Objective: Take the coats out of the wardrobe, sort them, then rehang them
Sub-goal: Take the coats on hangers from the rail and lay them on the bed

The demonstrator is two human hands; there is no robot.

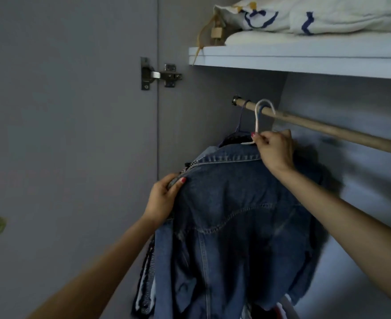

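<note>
— What is hanging at the front of the wardrobe?

— A blue denim jacket is hanging from a white hanger, whose hook is looping over the wooden rail near the rail's left end, just under the shelf.

— And what are the hands doing?

— The right hand is pinching the neck of the white hanger just below the hook, fingers curled tight around it, right above the jacket's collar. The left hand is gripping the jacket's left shoulder, with the thumb lying on top of the denim and the fingers tucked under the edge.

— Is anything else sharing the rail?

— A dark hanger is hanging just behind the white one, closer to the rail's metal end fitting, carrying a dark garment that is mostly hidden behind the denim collar. More clothing is showing below the jacket, at its left edge and bottom right, though what it is cannot be made out.

— What is lying up on the shelf?

— White folded bedding with blue markings is resting there, beside a small wooden piece with a yellowish cord trailing over the shelf's edge.

— And to the left?

— The grey wardrobe door is standing open, its metal hinge showing at the join with the side panel.
</note>
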